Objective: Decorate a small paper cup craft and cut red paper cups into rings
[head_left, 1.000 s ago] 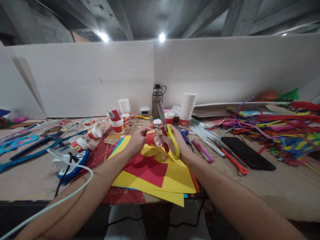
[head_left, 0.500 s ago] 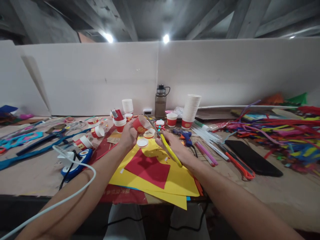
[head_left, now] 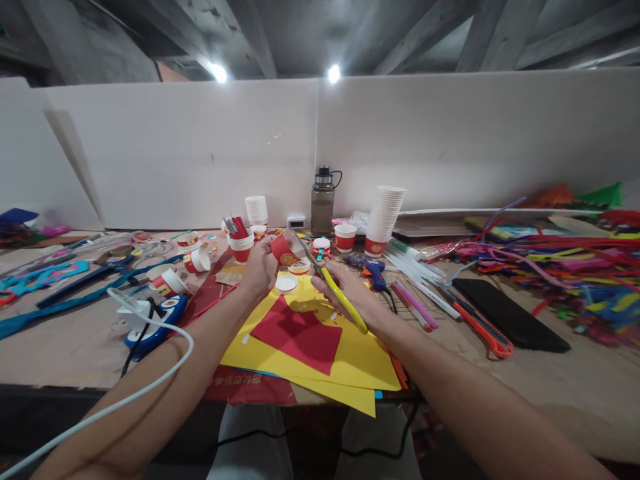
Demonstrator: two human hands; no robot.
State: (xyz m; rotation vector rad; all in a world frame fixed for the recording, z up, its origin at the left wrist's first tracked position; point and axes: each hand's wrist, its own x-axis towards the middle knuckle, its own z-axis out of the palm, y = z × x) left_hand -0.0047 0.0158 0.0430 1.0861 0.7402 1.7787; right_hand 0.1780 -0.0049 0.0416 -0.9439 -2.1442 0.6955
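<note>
A red and white paper cup piece with a gold emblem is gripped in my left hand, held above the yellow paper. My right hand is closed round a pair of yellow-handled scissors, their blades pointing up and left at the cup piece's edge. Whether the blades touch the cup cannot be made out. Under my hands lie yellow sheets with a red paper square on top. A white disc and a cut cup ring rest just behind the square.
Behind stand a water bottle, a tall cup stack and a cup of red pens. To the right are a blue glue gun, an orange cutter and a black phone. A white cable crosses my left forearm.
The view has shifted slightly. The cup piece has turned a little in my left hand, and the scissors stay at its edge.
</note>
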